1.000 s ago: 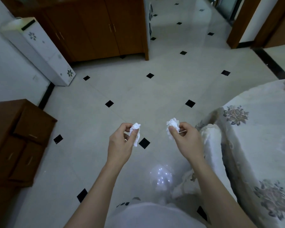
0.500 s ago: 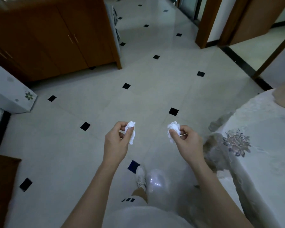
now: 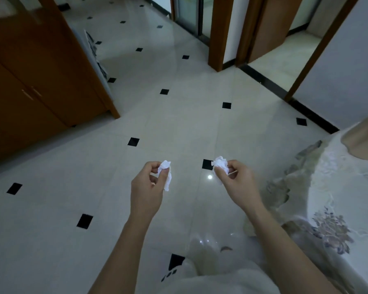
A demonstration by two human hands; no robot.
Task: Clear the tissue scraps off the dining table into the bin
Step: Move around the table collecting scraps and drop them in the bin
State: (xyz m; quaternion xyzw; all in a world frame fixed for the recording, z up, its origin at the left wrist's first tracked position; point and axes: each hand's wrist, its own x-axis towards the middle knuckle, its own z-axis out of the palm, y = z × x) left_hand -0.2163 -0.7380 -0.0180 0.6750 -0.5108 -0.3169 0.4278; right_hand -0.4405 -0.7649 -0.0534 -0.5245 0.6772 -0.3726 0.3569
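My left hand pinches a crumpled white tissue scrap between thumb and fingers, held out over the tiled floor. My right hand grips a second crumpled tissue scrap at about the same height, a hand's width to the right. The dining table, covered in a pale floral cloth, fills the lower right, with its edge just right of my right arm. No bin is in view.
A brown wooden cabinet stands at the left. Wooden door frames and an open doorway lie ahead at the top. A tan object rests on the table at the right edge. The pale floor has black diamond insets.
The view has swung to the right: the white appliance and the low brown drawers at the left have left the frame, and the doorways came in. Both hands still hold their tissue scraps.
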